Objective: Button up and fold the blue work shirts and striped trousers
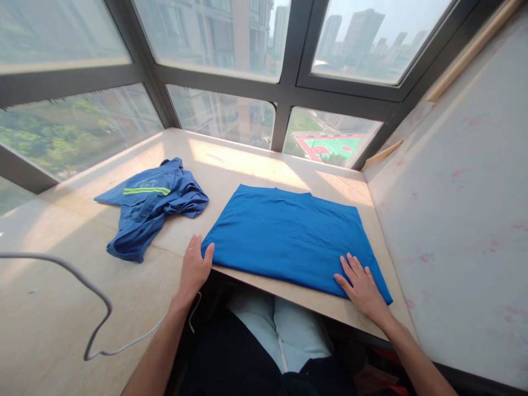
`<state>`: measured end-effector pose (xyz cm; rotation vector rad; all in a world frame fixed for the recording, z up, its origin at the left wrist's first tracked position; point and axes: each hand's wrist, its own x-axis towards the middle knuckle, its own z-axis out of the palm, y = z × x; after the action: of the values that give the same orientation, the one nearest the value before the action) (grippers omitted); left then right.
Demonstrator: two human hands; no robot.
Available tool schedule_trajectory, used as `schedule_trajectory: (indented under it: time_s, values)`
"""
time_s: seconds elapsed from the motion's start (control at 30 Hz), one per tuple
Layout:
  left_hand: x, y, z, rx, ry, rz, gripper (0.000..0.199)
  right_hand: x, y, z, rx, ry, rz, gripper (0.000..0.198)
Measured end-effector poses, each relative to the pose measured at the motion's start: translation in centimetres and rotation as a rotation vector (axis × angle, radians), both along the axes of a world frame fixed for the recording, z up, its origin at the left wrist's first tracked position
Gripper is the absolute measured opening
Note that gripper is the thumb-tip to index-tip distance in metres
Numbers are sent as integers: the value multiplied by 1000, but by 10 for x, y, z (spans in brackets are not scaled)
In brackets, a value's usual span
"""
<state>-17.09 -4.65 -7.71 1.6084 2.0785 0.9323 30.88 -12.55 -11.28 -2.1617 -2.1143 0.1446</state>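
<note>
A bright blue cloth (284,236) lies folded flat on the pale ledge, its near edge close to the ledge's front. At its near left corner rests my left hand (197,264), fingers stretched out and the thumb by the cloth's edge; a ring shows on one finger. My right hand (361,283) lies spread on the near right part of the cloth, palm down. Neither hand grips the fabric. Left of the cloth sits a crumpled darker blue work shirt (154,201) with a yellow-green reflective stripe.
Large windows with dark frames (231,91) border the ledge (231,157). A papered wall (457,220) rises on the right. A grey cable (97,291) loops over the ledge at the left. My legs are below the front edge.
</note>
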Motion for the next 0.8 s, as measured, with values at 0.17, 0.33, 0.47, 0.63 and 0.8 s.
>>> schedule_trajectory:
  time_s: [0.17,0.33,0.47,0.63,0.8]
  values:
    - [3,-41,14,-5,-867,341,49,-36,21,15,47,136,2,82]
    - [13,-53,35,-40,-1329,497,14,-109,60,53,23,417,251,69]
    - [20,-38,50,-122,-1579,569,13,-161,90,80,-27,574,401,59]
    - [24,-21,50,-151,-1632,532,3,-203,114,98,-63,656,547,52]
    - [16,-8,43,-174,-1400,375,19,-231,124,105,-100,613,698,49]
